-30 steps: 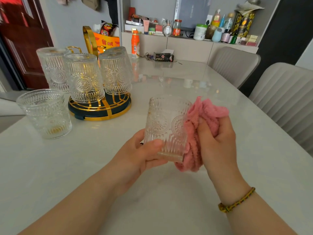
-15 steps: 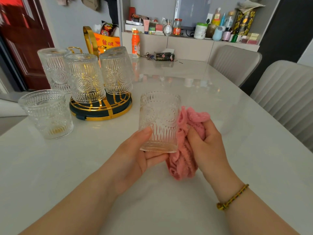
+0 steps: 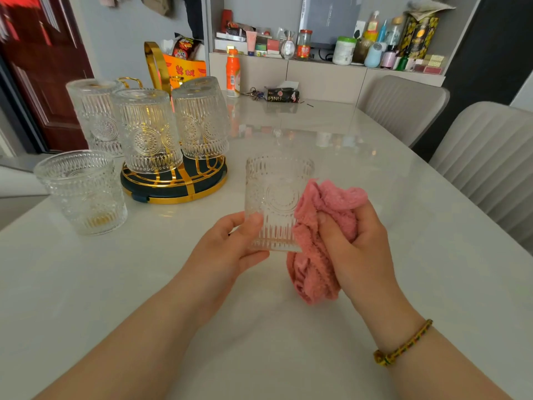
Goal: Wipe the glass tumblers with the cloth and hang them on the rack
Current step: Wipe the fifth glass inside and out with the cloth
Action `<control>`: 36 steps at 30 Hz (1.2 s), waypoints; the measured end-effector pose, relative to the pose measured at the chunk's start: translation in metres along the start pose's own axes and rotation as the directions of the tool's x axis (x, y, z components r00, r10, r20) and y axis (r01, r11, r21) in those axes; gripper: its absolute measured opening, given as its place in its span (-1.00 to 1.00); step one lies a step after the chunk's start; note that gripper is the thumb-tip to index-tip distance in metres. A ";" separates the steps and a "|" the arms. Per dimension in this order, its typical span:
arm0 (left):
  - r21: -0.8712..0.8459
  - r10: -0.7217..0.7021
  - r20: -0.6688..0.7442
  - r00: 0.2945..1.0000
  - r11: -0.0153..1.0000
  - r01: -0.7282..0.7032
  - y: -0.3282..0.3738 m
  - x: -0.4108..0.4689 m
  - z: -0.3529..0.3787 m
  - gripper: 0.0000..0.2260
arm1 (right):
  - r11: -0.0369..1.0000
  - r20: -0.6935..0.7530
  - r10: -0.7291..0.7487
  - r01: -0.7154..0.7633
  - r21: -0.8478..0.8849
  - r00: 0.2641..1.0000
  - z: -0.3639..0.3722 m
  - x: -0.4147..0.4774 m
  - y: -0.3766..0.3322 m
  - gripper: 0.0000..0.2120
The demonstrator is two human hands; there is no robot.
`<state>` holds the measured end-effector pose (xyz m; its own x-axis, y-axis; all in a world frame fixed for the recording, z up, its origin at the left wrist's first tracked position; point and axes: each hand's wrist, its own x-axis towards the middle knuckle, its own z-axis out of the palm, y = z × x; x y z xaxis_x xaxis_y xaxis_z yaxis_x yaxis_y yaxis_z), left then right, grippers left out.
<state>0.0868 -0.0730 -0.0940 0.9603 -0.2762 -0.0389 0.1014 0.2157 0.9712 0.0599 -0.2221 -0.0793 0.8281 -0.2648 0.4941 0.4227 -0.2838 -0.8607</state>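
My left hand point(image 3: 230, 249) grips an embossed glass tumbler point(image 3: 277, 194) by its lower part, holding it upright above the table. My right hand point(image 3: 354, 246) clutches a bunched pink cloth point(image 3: 314, 272) pressed against the tumbler's right side. At the left a gold and dark rack point(image 3: 176, 186) carries several tumblers point(image 3: 147, 131) hung upside down. Another tumbler point(image 3: 83, 192) stands upright on the table left of the rack.
The white table point(image 3: 375, 174) stretches ahead, with an orange bottle point(image 3: 233, 72), keys and a black pack point(image 3: 281, 95) at its far end. Two grey chairs point(image 3: 487, 157) stand along the right side. A cluttered shelf lies behind.
The tumbler has been turned from tilted to upright in my left hand. The cloth has slid lower along its right side with my right hand.
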 end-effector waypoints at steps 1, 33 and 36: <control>0.056 -0.002 0.008 1.000 0.998 0.002 -0.003 0.000 0.000 -0.44 | 1.000 0.005 -0.002 0.002 -0.004 1.000 0.000 -0.001 -0.002 -0.72; -0.162 0.035 0.260 0.965 0.987 0.008 0.000 -0.006 0.004 -0.59 | 0.969 -0.076 0.191 -0.176 0.171 0.979 0.000 0.005 0.001 -0.82; -0.223 -0.010 0.158 0.987 0.974 0.046 0.002 -0.001 0.001 -0.71 | 0.969 0.051 0.225 -0.229 0.095 0.973 0.007 -0.001 0.004 -0.87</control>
<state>0.0857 -0.0734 -0.0918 0.9063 -0.4226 -0.0114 0.2007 0.4063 0.8914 0.0632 -0.2161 -0.0840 0.9197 -0.2747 0.2805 0.2544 -0.1271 -0.9587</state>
